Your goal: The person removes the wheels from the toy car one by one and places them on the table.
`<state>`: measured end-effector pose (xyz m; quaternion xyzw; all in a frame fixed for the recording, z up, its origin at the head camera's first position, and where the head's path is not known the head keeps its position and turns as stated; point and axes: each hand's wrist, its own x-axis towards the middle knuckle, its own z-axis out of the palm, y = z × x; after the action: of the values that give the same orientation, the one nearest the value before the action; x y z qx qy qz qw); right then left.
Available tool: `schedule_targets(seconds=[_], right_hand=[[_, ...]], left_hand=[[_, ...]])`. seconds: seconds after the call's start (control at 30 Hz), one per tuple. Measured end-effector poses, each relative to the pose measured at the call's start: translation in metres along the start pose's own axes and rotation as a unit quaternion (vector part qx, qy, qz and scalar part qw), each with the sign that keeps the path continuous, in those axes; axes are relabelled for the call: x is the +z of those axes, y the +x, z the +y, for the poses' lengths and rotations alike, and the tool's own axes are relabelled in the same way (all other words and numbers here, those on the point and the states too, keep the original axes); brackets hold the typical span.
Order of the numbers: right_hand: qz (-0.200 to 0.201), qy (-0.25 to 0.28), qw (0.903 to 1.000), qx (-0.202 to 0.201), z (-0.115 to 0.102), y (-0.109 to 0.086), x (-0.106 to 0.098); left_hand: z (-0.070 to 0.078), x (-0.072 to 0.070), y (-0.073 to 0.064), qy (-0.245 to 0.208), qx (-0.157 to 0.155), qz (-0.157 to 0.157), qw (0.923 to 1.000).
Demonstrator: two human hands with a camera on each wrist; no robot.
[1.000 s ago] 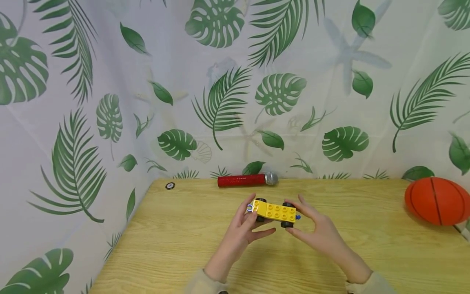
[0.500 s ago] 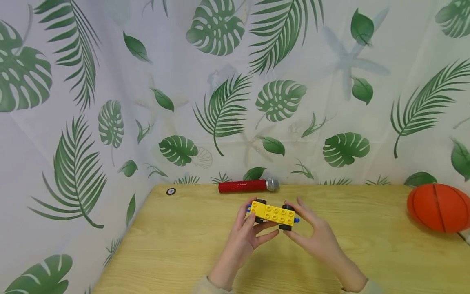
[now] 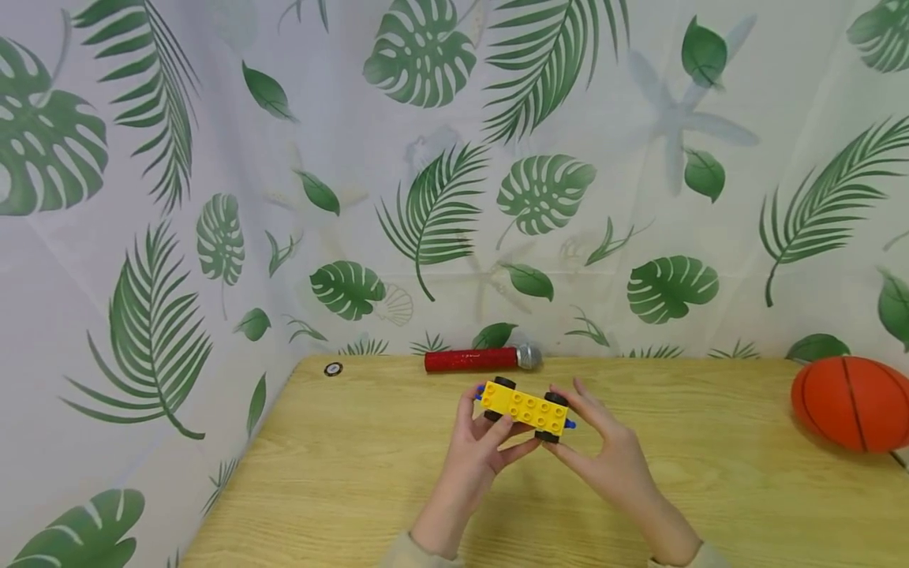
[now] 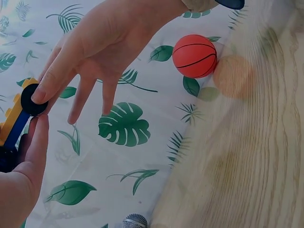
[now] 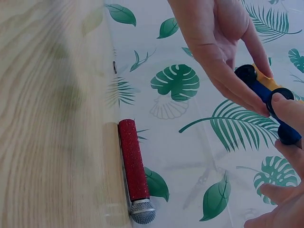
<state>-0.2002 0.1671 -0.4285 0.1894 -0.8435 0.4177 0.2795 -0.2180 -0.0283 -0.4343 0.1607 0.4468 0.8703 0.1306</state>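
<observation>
Both hands hold a yellow toy car base [image 3: 529,408] with studs on top, black wheels and a blue coupler at each end, above the table. The left hand [image 3: 469,454] grips its left part, thumb along the near side and fingers beneath and behind. At the right end, the right hand [image 3: 619,457] pinches the two wheels between thumb and index finger. In the left wrist view the right thumb [image 4: 40,95] presses on a black wheel. The right wrist view shows the blue underside [image 5: 260,91] and left fingers along it.
A red microphone [image 3: 472,360] with a silver head lies at the table's back edge. A small black-and-white disc [image 3: 333,368] sits at the back left. An orange-red basketball [image 3: 852,404] is at the right. Leaf-printed cloth [image 3: 454,221] hangs behind the wooden table [image 3: 319,473].
The car base has tilted in the head view, its left end rising and its right end dropping slightly. The left thumb has slid right along its near side. The right hand keeps its pinch.
</observation>
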Motion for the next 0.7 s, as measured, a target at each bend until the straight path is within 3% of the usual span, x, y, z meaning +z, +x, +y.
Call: schedule_targets(seconds=[0.3, 0.53, 0.6, 0.7], right_hand=[[0.018, -0.001, 0.9997, -0.017, 0.0005, -0.0022, 0.0044], [-0.001, 0.011, 0.9999, 0.0, -0.0013, -0.003, 0.0055], [-0.018, 0.03, 0.9992, 0.02, -0.0019, -0.0037, 0.0052], [-0.042, 0.109, 0.9922, 0.043, -0.0029, -0.0045, 0.0047]], left_hand=[[-0.0038, -0.0001, 0.001, -0.001, -0.007, 0.008, 0.9999], [-0.0041, -0.0032, 0.0017, 0.0, 0.003, 0.006, 1.0], [-0.0032, -0.0042, 0.0017, 0.003, 0.006, 0.004, 1.0], [-0.0016, -0.0057, 0.0012, 0.006, 0.007, 0.001, 1.0]])
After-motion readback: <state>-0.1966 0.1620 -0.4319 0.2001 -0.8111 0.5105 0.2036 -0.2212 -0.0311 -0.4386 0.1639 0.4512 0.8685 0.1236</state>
